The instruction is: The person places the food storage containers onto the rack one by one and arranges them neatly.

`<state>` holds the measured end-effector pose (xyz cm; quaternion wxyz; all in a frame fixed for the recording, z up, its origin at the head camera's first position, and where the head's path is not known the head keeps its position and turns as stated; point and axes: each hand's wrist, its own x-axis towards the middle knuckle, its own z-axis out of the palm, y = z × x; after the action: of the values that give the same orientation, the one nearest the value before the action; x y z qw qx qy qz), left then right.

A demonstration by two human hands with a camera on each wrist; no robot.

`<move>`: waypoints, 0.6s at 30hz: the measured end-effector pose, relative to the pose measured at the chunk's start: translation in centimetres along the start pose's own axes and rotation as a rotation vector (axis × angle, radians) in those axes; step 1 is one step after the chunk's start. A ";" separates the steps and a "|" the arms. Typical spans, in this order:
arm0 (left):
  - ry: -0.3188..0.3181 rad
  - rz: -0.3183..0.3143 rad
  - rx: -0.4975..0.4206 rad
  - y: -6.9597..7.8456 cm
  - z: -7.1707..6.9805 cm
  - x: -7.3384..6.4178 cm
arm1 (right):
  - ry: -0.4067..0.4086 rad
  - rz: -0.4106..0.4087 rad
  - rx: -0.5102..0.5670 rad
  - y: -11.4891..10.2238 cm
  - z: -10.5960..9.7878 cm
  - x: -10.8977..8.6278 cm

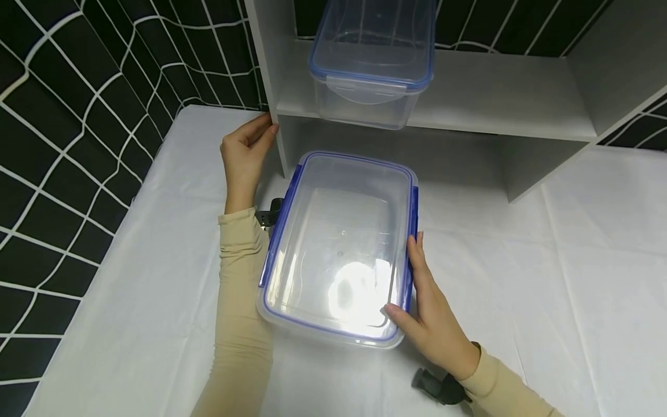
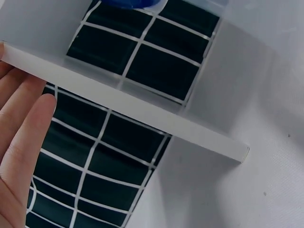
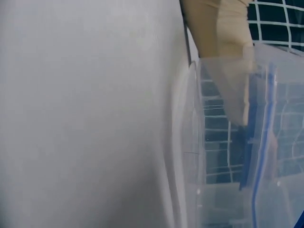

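Note:
A large clear plastic food container (image 1: 341, 231) with blue side clips lies in front of the shelf, lid facing up toward the head camera. My right hand (image 1: 429, 315) grips its right side near the front corner, thumb on the lid and fingers along the clip side. In the right wrist view the container's clear wall (image 3: 223, 199) stands close to the white tabletop. At the white shelf's left side panel (image 2: 118, 102), my left hand (image 1: 247, 156) touches the panel near its front edge. The left wrist view shows its fingers (image 2: 19, 128) fairly straight beside the panel.
Another clear container with a blue-rimmed lid (image 1: 372, 63) sits on the shelf board (image 1: 495, 98), jutting past its front edge. The shelf's right panel (image 1: 542, 159) stands on the white cloth (image 1: 583, 278). Dark backing with white netting (image 1: 68, 145) borders the left.

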<state>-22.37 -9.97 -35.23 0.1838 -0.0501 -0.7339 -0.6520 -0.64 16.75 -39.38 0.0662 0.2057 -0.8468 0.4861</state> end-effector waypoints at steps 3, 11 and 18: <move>0.003 0.003 -0.001 -0.5 0.1 0.2 | 0.016 0.000 -0.007 0.1 -0.4 0.3; 0.006 -0.004 0.011 -0.6 0.1 0.0 | 0.018 0.016 0.045 0.3 -1.0 0.5; 0.002 0.004 0.000 -0.7 0.1 0.3 | -0.019 -0.028 0.076 0.3 -0.5 -1.5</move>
<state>-22.84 -10.03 -35.80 0.1859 -0.0509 -0.7335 -0.6518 0.58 17.76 -39.79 0.0571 0.2248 -0.8252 0.5150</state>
